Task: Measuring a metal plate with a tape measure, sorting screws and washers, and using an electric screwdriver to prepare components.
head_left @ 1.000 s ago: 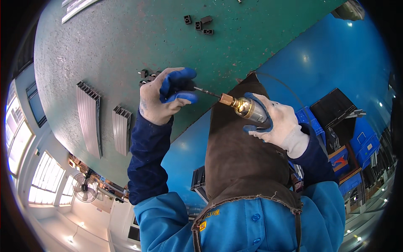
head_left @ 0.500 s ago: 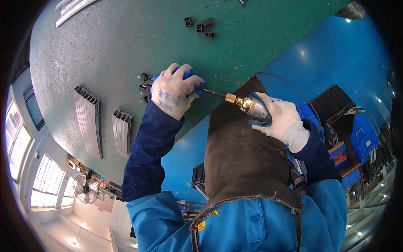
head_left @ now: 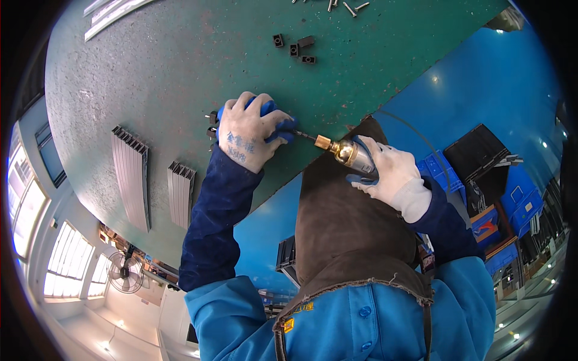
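Observation:
My left hand [head_left: 247, 135], in a white glove with blue fingertips, is closed over a small dark part [head_left: 212, 118] on the green table [head_left: 180, 66]. Only a corner of that part shows past the fingers. My right hand [head_left: 388, 171], gloved the same way, grips a powered screwdriver [head_left: 346, 152] with a brass nose. Its thin bit [head_left: 304, 136] points left and reaches the fingers of my left hand near the table's front edge.
Three small black blocks [head_left: 294, 48] lie further back on the table, with several loose screws [head_left: 346, 7] beyond them. Two ribbed grey metal profiles [head_left: 129, 174] [head_left: 180, 192] lie to the left. Blue crates [head_left: 439, 168] stand on the blue floor at right.
My left hand has moved down onto the table and closed over the small part. The screwdriver has followed it, with its bit now at my left fingers.

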`<control>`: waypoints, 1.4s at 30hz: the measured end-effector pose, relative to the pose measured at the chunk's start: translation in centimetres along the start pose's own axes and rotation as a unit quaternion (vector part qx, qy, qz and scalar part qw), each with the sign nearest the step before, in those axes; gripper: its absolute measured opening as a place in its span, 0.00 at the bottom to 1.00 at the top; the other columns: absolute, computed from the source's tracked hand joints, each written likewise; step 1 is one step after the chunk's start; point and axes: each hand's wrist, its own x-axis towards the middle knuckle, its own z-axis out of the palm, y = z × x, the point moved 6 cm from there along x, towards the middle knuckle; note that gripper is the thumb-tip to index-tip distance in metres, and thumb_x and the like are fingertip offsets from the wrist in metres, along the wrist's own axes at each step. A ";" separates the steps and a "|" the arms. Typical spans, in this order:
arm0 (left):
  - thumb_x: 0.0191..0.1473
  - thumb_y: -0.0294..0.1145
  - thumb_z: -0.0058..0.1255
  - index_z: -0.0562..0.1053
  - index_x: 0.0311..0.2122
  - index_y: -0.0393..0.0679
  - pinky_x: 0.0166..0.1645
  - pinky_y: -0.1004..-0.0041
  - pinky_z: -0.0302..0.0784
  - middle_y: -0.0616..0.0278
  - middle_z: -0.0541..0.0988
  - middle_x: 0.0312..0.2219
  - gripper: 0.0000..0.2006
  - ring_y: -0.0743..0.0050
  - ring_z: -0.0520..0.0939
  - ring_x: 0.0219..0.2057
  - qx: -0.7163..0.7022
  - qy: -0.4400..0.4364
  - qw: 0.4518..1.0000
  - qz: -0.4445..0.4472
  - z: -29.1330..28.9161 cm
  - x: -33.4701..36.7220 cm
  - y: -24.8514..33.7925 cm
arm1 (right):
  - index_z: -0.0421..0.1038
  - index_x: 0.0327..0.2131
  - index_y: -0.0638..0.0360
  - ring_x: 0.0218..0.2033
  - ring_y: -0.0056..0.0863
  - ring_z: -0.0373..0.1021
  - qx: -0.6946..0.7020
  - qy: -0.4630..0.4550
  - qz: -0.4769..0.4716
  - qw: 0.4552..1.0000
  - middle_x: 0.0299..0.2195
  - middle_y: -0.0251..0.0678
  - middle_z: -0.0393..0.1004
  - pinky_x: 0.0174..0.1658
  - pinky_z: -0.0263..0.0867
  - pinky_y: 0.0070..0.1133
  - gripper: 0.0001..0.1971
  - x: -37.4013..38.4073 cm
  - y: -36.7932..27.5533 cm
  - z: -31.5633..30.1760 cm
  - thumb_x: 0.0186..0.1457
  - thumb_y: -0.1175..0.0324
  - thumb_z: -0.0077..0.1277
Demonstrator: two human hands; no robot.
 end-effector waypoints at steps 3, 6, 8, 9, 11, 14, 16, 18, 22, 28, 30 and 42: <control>0.32 0.31 0.65 0.78 0.35 0.54 0.49 0.59 0.68 0.64 0.73 0.40 0.18 0.60 0.72 0.44 0.017 0.004 1.000 -0.016 -1.3 -0.3 0.7 | 0.61 0.57 0.53 0.34 0.37 0.75 0.009 0.037 -0.021 0.999 0.38 0.42 0.76 0.38 0.71 0.28 0.38 -0.6 -0.1 -0.4 0.41 0.53 0.64; 0.34 0.33 0.65 0.77 0.37 0.55 0.50 0.56 0.68 0.61 0.73 0.41 0.19 0.59 0.73 0.44 0.094 -0.003 0.994 -0.048 -2.6 -0.9 0.8 | 0.61 0.57 0.53 0.34 0.37 0.75 0.012 0.062 -0.024 0.998 0.38 0.42 0.76 0.38 0.71 0.28 0.39 -0.6 0.8 -0.7 0.41 0.53 0.64; 0.34 0.32 0.65 0.77 0.38 0.54 0.50 0.58 0.68 0.62 0.74 0.41 0.19 0.59 0.74 0.44 0.158 -0.002 0.984 -0.076 -3.9 -1.9 -0.3 | 0.61 0.56 0.53 0.34 0.37 0.75 0.018 0.078 -0.027 0.996 0.38 0.41 0.76 0.39 0.71 0.28 0.39 -0.9 1.6 -0.8 0.41 0.53 0.64; 0.34 0.31 0.65 0.77 0.39 0.53 0.50 0.59 0.68 0.62 0.75 0.42 0.20 0.58 0.75 0.43 0.219 -0.001 0.970 -0.104 -4.5 -2.0 -0.8 | 0.61 0.56 0.52 0.34 0.37 0.75 0.022 0.086 -0.028 0.996 0.38 0.41 0.76 0.39 0.71 0.28 0.39 -1.0 2.0 -0.9 0.41 0.54 0.64; 0.35 0.32 0.65 0.76 0.40 0.54 0.49 0.59 0.68 0.62 0.75 0.41 0.21 0.58 0.75 0.43 0.184 0.014 0.978 -0.098 -4.9 -1.0 -0.6 | 0.61 0.57 0.52 0.35 0.38 0.75 0.039 0.087 -0.018 0.995 0.38 0.41 0.76 0.39 0.71 0.28 0.39 -1.2 2.6 -1.1 0.41 0.54 0.64; 0.37 0.34 0.63 0.75 0.42 0.56 0.47 0.61 0.70 0.61 0.74 0.40 0.21 0.58 0.75 0.41 0.064 0.057 0.993 -0.079 -5.4 2.2 0.0 | 0.61 0.57 0.51 0.35 0.38 0.75 0.085 0.081 0.019 0.993 0.39 0.41 0.76 0.40 0.70 0.28 0.39 -1.6 4.0 -1.5 0.41 0.54 0.64; 0.39 0.34 0.62 0.74 0.44 0.57 0.43 0.63 0.71 0.62 0.75 0.39 0.22 0.59 0.76 0.39 0.056 0.133 0.989 -0.030 -5.7 6.7 2.3 | 0.61 0.57 0.51 0.36 0.38 0.75 0.098 0.092 0.017 0.991 0.40 0.41 0.77 0.40 0.70 0.28 0.39 -1.9 4.6 -1.8 0.40 0.54 0.64; 0.38 0.33 0.63 0.74 0.43 0.57 0.42 0.64 0.72 0.64 0.75 0.41 0.21 0.61 0.77 0.40 0.140 0.210 0.967 0.031 -5.4 11.0 4.5 | 0.60 0.57 0.51 0.36 0.39 0.75 0.124 0.108 0.004 0.986 0.40 0.41 0.77 0.40 0.70 0.28 0.39 -2.2 4.8 -2.0 0.40 0.54 0.64; 0.38 0.31 0.64 0.74 0.44 0.59 0.45 0.64 0.74 0.64 0.75 0.42 0.24 0.61 0.77 0.42 0.220 0.207 0.951 0.068 -4.7 15.7 4.5 | 0.60 0.58 0.50 0.36 0.39 0.76 0.168 0.121 0.000 0.978 0.40 0.40 0.77 0.40 0.71 0.28 0.40 -2.9 5.7 -2.4 0.39 0.56 0.65; 0.36 0.29 0.64 0.74 0.41 0.57 0.44 0.63 0.74 0.63 0.75 0.42 0.22 0.61 0.77 0.42 0.238 0.198 0.945 0.109 -4.8 16.2 4.9 | 0.60 0.58 0.49 0.36 0.39 0.76 0.259 0.145 0.008 0.955 0.39 0.40 0.77 0.40 0.71 0.27 0.42 -3.7 7.2 -2.9 0.36 0.61 0.67; 0.34 0.26 0.64 0.75 0.39 0.53 0.41 0.65 0.74 0.63 0.77 0.39 0.21 0.62 0.79 0.39 0.197 0.196 0.953 0.119 -5.2 14.9 5.2 | 0.60 0.58 0.48 0.35 0.39 0.76 0.280 0.147 0.013 0.948 0.39 0.40 0.77 0.40 0.71 0.27 0.42 -3.6 7.7 -2.9 0.36 0.62 0.68; 0.34 0.17 0.58 0.76 0.39 0.41 0.32 0.77 0.72 0.63 0.81 0.27 0.20 0.71 0.77 0.23 -0.380 0.107 0.918 -0.035 -1.9 5.0 2.8 | 0.62 0.57 0.47 0.35 0.38 0.76 0.234 0.158 -0.041 0.958 0.39 0.39 0.78 0.40 0.72 0.27 0.42 -2.6 5.6 -3.7 0.34 0.64 0.69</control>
